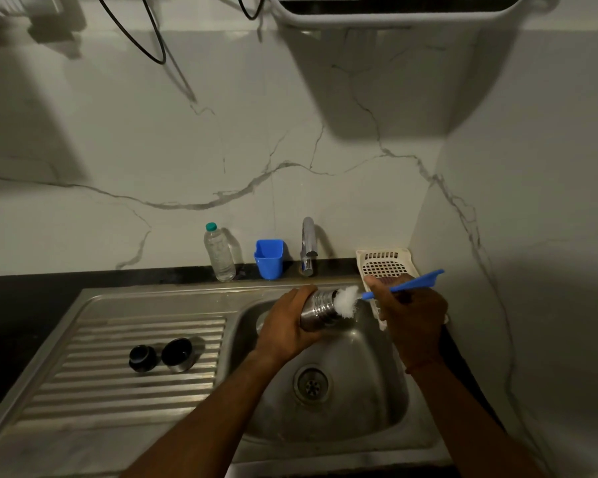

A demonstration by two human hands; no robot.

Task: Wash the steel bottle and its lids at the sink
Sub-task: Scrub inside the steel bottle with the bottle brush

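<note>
Left hand (287,326) grips steel bottle (320,308) | right hand (411,315) grips brush (394,289)

White marble-pattern wall panels (256,132) with grey veining cover the back and right walls. A black countertop (21,305) runs beneath. Black cables (152,46) hang at upper left. Lighting is dim; a wall-mounted appliance (394,8) casts a broad shadow.

The left hand (288,322) hides most of the steel bottle (320,310); its base is unseen.
</note>
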